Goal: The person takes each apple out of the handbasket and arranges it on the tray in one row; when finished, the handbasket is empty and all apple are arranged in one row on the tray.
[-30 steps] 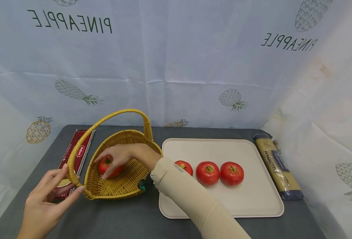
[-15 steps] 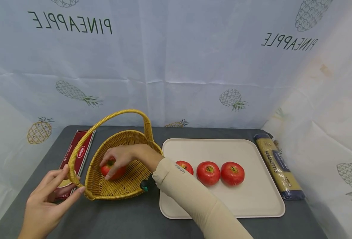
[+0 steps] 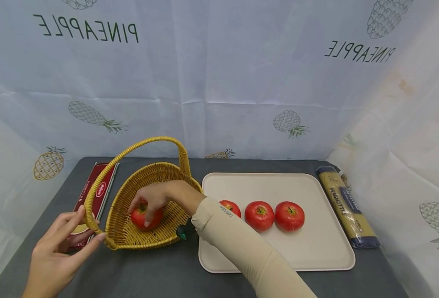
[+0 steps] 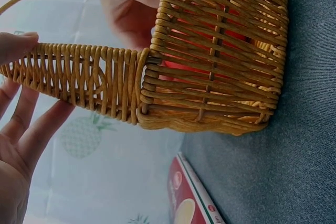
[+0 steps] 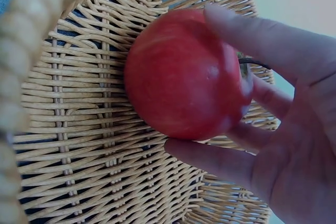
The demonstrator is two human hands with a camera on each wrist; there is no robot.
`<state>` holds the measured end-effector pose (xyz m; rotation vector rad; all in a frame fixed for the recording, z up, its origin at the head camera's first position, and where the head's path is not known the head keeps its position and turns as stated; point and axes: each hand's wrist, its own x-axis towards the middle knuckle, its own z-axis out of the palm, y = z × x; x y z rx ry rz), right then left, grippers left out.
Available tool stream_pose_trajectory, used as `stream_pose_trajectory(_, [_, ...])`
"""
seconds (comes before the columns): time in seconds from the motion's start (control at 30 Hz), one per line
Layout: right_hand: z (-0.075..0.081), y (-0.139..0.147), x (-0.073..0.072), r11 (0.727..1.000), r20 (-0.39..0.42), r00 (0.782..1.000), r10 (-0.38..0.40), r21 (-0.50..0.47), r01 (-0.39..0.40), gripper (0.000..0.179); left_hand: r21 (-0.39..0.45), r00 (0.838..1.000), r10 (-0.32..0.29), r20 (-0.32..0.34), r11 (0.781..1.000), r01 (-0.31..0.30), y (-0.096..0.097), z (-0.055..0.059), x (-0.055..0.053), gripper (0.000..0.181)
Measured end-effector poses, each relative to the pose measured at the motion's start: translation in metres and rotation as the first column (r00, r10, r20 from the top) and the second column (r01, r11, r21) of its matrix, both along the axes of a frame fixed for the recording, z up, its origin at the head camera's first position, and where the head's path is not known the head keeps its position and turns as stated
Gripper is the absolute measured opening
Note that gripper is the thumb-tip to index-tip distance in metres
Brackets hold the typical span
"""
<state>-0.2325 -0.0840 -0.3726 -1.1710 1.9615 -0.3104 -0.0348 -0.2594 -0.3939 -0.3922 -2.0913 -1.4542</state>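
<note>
My left hand pinches the near base of the yellow wicker basket's handle, with the thumb on one side and fingers on the other. Inside the basket, my right hand holds a red apple from above. The right wrist view shows the thumb and fingers around this apple, its dark stem towards the palm. The apple seems to rest on the woven bottom. In the left wrist view, the basket wall partly hides the apple.
A beige tray stands right of the basket with three red apples, one partly hidden by the right sleeve. A spaghetti packet lies right of the tray. A red box lies behind the left hand.
My right hand and the apple have shifted slightly to the right and nearer inside the basket. The left hand keeps its hold on the handle.
</note>
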Motion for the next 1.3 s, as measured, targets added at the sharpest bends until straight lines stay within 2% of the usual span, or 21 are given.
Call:
stream_pose_trajectory(0.07, [-0.001, 0.0004, 0.0001, 1.0, -0.006, 1.0, 0.009, -0.002, -0.009, 0.065, -0.013, 1.0, 0.018, 0.019, 1.0, -0.017, 0.0004, 0.0007, 0.0006, 0.071])
stream_pose_trajectory(0.3, [-0.002, 0.001, 0.0004, 1.0, 0.014, 1.0, 0.017, 0.01, -0.017, 0.066, 0.029, 1.0, -0.019, -0.003, 0.999, 0.02, 0.0004, 0.0006, -0.0009, 0.07])
stream_pose_trajectory(0.47, [-0.0013, 0.0008, 0.0018, 1.0, 0.016, 1.0, 0.017, 0.015, -0.018, 0.065, 0.005, 0.999, 0.017, 0.039, 1.0, -0.017, 0.0008, 0.002, 0.0009, 0.072])
stream_pose_trajectory(0.63, [-0.0009, 0.0006, 0.0025, 0.999, 0.025, 0.999, 0.026, 0.025, -0.026, 0.064, -0.014, 0.999, 0.029, 0.039, 0.999, -0.029, 0.0004, 0.0019, 0.0013, 0.073])
stream_pose_trajectory(0.73, [-0.0008, 0.0009, 0.0027, 0.999, 0.033, 0.999, 0.023, 0.029, -0.024, 0.064, 0.007, 1.0, 0.0, 0.008, 1.0, 0.0, -0.0007, -0.0005, 0.0001, 0.071])
stream_pose_trajectory(0.87, [-0.0016, 0.001, 0.0036, 0.999, 0.036, 0.999, 0.033, 0.027, -0.034, 0.066, 0.103, 0.992, -0.105, -0.067, 0.988, 0.111, -0.0027, -0.0044, -0.0037, 0.068])
stream_pose_trajectory(0.9, [-0.0019, 0.0009, 0.004, 0.999, 0.038, 0.999, 0.035, 0.028, -0.036, 0.066, 0.111, 0.991, -0.111, -0.07, 0.987, 0.119, -0.0029, -0.0047, -0.004, 0.068])
stream_pose_trajectory(0.97, [-0.0023, 0.0006, 0.0051, 0.999, 0.048, 0.998, 0.038, 0.028, -0.04, 0.066, 0.089, 0.994, -0.091, -0.054, 0.991, 0.095, -0.003, -0.0036, -0.0037, 0.069])
stream_pose_trajectory(1.03, [-0.0022, 0.0005, 0.0062, 0.999, 0.062, 0.998, 0.026, 0.034, -0.028, 0.065, 0.031, 0.999, -0.035, -0.016, 0.999, 0.036, -0.0024, -0.0014, -0.0023, 0.071])
stream_pose_trajectory(1.13, [-0.0018, 0.0014, 0.0071, 0.999, 0.069, 0.997, 0.018, 0.039, -0.021, 0.065, -0.041, 0.999, 0.03, 0.035, 0.999, -0.028, -0.0011, 0.0017, -0.0002, 0.075])
stream_pose_trajectory(1.2, [-0.0016, 0.0024, 0.007, 0.999, 0.071, 0.997, 0.022, 0.037, -0.025, 0.066, -0.034, 0.999, 0.024, 0.033, 0.999, -0.022, -0.0006, 0.0017, -0.0001, 0.074])
stream_pose_trajectory(1.3, [-0.0022, 0.0035, 0.0063, 0.999, 0.072, 0.997, 0.042, 0.031, -0.044, 0.068, 0.04, 0.999, -0.041, -0.01, 0.998, 0.042, -0.0007, -0.0009, -0.0016, 0.07])
